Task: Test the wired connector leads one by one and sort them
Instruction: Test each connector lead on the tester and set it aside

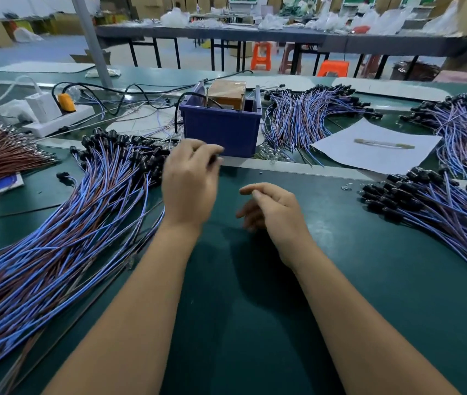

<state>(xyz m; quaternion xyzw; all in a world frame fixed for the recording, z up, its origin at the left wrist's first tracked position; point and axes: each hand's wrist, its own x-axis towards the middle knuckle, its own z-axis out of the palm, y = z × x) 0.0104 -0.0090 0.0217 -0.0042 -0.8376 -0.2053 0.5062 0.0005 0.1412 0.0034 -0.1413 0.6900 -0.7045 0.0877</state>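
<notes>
Head view: we look down at a dark green bench (255,323) with both our bare forearms reaching forward. Between the arms and straight ahead of us lies an open stretch of green mat, bounded at its far side by a pale metal strip (297,168) that runs across the bench.

Our left hand (189,181) is raised just in front of a blue plastic bin (220,132), fingers curled, and seems to pinch something small and dark at its fingertips; we cannot tell what it is. Our right hand (272,209) hovers near the middle of the mat, fingers loosely curled, holding nothing.

The bin stands beyond the strip and holds a brown boxy device (228,94) and some upright metal rods.

To our left, a large pile of leads (55,238) with blue and brown wires fans across the bench, long axes running from the near left edge towards the far centre, black connector ends pointing away from us, close to the left hand. To our right, a second pile (440,212) fans out with black ends pointing inwards towards the centre. A third bundle (306,118) lies beyond the bin's right side, beside a white sheet of paper (377,149). A white power strip (55,118) sits far left
</notes>
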